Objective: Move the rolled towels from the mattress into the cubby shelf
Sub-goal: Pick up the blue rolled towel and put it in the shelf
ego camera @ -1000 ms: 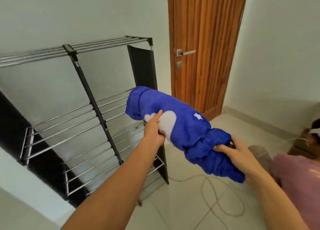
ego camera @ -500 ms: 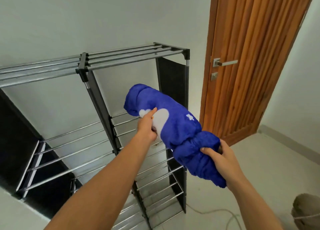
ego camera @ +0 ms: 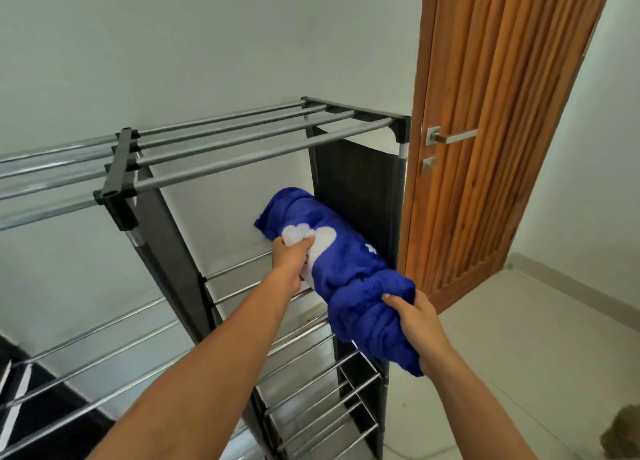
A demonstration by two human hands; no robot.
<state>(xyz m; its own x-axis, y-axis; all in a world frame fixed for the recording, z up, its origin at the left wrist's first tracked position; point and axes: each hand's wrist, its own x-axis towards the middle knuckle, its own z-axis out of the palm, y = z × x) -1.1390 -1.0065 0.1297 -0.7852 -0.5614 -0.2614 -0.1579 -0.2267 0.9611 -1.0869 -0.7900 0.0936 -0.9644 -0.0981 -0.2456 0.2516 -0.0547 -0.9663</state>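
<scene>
A rolled blue towel [ego camera: 349,269] with white patches lies slanted between my hands. Its far end is inside the upper right compartment of the cubby shelf [ego camera: 249,137], a frame of metal bars with dark fabric sides. My left hand [ego camera: 291,255] grips the towel near its middle, on the white patch. The near, bunched end is held by my right hand [ego camera: 412,315], out in front of the shelf. The towel hangs just above the bars of that compartment's floor; whether it touches them I cannot tell.
A wooden door [ego camera: 502,120] with a metal handle [ego camera: 450,136] stands shut right of the shelf. White wall lies behind. Lower shelf tiers [ego camera: 325,411] of bars sit below. Pale floor tiles [ego camera: 519,373] spread to the right, with a brownish object [ego camera: 623,439] at the corner.
I have come closer to the shelf. Both hands have pushed the towel forward, so its far end is now inside the upper right compartment.
</scene>
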